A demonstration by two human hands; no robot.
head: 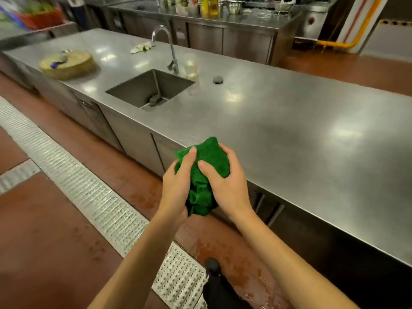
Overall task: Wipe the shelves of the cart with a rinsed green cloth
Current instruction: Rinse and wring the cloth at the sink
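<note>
From the head camera, both hands hold the crumpled dark-green terry cloth in the air, just off the front edge of the long stainless-steel desk. The left hand is curled round the cloth's left side with the thumb pressed on top. The right hand wraps the right side, its thumb laid across the middle. The bundle hangs bunched between the palms, above the red-brown floor, which looks wet and spotted beneath it, though the sheen may partly be glare.

The square steel sink and its curved chrome tap stand well apart, further along the desk to the left. I judge that the step in hand is wringing out the rinsed cloth.

No cart shows in this view. The next move calls for squeezing the cloth until merely damp, then turning to find the cart and spreading the cloth flat for its shelves.
</note>
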